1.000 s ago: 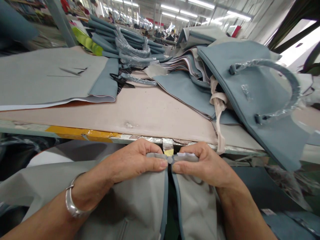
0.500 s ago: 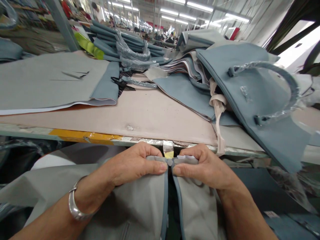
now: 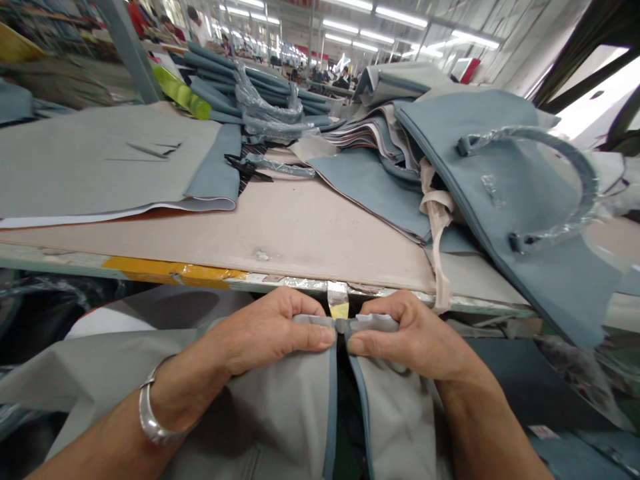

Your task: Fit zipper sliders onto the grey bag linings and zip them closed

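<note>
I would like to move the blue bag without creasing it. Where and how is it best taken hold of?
Probably best by the middle of its plastic-wrapped handle, coming from the right: the handle bows out that way in a wide loop, and both ends attach to the blue bag.

One camera does all the looking here, worn on the head, so it peers from above and behind the left hand [image 3: 275, 331] and the right hand [image 3: 413, 333], facing forward and down. Both hands come up close to it, in the lower half of the view. Beyond them it takes in the tabletop [image 3: 295, 230], then, far past, the ceiling lights [image 3: 401, 17].
</note>
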`<action>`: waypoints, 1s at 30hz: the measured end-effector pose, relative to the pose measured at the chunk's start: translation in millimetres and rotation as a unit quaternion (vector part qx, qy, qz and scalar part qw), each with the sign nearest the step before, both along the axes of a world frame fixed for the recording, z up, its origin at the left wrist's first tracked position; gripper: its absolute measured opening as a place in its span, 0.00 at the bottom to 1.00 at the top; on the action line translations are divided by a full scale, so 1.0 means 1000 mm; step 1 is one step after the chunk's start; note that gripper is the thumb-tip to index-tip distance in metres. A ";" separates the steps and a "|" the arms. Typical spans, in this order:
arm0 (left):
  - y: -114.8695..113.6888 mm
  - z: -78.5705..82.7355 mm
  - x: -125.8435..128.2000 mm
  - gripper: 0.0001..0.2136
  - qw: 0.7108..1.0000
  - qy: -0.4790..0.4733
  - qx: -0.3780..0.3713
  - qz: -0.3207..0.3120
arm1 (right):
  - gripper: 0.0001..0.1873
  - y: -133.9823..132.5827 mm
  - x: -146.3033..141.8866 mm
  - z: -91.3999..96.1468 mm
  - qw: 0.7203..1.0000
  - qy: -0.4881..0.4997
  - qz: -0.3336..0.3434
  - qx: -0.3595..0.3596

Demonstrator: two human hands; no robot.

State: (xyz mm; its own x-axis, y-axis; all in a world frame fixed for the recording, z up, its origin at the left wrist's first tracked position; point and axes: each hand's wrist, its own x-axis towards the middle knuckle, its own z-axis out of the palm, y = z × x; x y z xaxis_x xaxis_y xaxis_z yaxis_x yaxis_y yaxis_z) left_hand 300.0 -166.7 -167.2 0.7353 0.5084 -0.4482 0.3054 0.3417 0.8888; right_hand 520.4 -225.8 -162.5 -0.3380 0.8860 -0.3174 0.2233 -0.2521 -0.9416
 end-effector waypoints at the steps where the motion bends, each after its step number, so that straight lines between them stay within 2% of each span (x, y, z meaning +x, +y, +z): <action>1: 0.000 -0.001 0.000 0.18 1.000 0.002 -0.001 0.003 | 0.22 0.000 0.000 0.000 1.000 -0.001 0.000 0.001; 13: 0.001 0.004 0.002 0.15 1.000 0.013 -0.011 0.009 | 0.20 0.001 -0.001 0.001 1.000 0.010 -0.001 0.010; 20: 0.001 0.008 0.005 0.13 1.000 0.012 0.010 0.024 | 0.20 0.002 -0.002 0.001 0.999 0.024 -0.009 0.020; 30: 0.002 0.012 0.008 0.14 0.999 0.024 0.026 0.022 | 0.19 0.000 -0.004 -0.001 0.998 0.032 -0.036 0.036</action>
State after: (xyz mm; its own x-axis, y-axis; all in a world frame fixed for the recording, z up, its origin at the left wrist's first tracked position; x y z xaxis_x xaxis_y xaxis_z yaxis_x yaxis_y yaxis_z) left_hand 308.5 -164.5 -155.5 0.6901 0.5638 -0.4538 0.3333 0.3091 0.8907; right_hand 516.5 -226.0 -163.7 -0.2897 0.9285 -0.2323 0.1449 -0.1973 -0.9696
